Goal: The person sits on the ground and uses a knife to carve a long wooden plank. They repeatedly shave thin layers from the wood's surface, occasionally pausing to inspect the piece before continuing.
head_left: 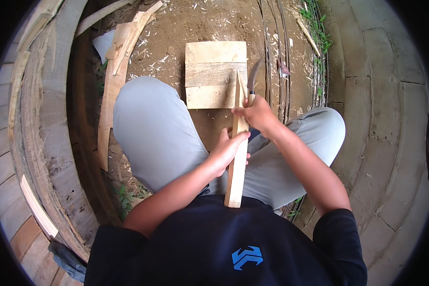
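A squared wooden stake (pixel 236 176) runs from my belly out between my knees, its far end cut to a point. My left hand (pixel 227 151) is wrapped round its middle. Farther along, my right hand (pixel 258 115) closes on the pale handle of a knife (pixel 253 78) with a curved dark blade, its fingers also touching the stake. The blade stands up just right of the stake's pointed end. Beneath that tip lies a flat block of pale boards (pixel 209 76) on the ground.
Pale shavings litter the brown soil (pixel 171 28). Long timber offcuts (pixel 117 81) and a thick weathered plank (pixel 57 124) lie on the left. Thin dark rods (pixel 281 47) run along the right, beside grass and a wall of grey blocks (pixel 381 95). My bent knees flank the stake.
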The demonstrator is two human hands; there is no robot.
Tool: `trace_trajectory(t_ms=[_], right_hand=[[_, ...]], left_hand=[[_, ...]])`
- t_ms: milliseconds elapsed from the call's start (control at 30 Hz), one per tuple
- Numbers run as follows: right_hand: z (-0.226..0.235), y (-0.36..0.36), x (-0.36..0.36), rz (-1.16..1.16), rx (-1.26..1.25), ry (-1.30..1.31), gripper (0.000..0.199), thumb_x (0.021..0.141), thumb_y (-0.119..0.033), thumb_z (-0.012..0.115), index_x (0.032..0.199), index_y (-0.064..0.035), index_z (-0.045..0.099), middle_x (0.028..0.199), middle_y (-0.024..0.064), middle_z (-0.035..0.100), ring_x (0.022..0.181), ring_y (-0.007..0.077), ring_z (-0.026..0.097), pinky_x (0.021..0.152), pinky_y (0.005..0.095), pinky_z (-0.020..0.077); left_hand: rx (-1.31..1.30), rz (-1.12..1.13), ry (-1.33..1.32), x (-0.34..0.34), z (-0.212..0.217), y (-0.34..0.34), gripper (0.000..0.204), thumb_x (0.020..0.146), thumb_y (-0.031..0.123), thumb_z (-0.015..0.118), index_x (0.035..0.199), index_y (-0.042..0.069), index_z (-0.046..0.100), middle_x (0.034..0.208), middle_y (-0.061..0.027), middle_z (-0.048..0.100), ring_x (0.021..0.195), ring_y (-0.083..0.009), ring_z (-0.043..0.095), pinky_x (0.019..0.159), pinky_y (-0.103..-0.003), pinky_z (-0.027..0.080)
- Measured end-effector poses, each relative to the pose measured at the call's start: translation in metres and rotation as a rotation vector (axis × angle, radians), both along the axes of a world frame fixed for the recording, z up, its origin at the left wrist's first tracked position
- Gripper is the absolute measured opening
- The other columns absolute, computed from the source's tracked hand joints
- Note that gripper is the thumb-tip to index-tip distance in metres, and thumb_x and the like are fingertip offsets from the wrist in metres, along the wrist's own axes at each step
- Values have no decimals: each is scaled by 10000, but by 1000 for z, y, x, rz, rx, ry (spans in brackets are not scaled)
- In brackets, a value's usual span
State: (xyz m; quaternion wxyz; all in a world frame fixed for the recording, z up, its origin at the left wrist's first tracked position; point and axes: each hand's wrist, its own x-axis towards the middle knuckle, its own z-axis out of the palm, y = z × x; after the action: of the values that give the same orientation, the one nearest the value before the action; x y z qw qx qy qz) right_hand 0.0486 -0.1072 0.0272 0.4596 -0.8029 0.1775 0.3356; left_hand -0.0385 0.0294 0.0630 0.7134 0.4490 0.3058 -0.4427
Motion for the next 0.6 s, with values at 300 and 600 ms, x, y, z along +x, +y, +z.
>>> trace_trajectory(t_ms=[300, 600], right_hand=[[56, -37, 34, 397, -568, -295, 468, 1002, -426, 564, 896, 29, 577, 670, 185, 642, 629, 324, 663, 642, 441, 492], [70, -35, -8, 580, -661, -271, 393, 1022, -335, 487, 922, 26, 602, 874, 272, 686, 860, 468, 663, 774, 532, 503]], left_hand=[[44, -29, -2, -19, -29, 8, 363, 971, 292, 559, 1204, 42, 438, 1018, -109, 570, 803, -178, 623, 661, -348, 547], [166, 159, 28, 9, -15, -3, 521, 789, 116, 558, 1274, -10, 416, 1077, -163, 567, 912, -196, 589, 756, -350, 506]])
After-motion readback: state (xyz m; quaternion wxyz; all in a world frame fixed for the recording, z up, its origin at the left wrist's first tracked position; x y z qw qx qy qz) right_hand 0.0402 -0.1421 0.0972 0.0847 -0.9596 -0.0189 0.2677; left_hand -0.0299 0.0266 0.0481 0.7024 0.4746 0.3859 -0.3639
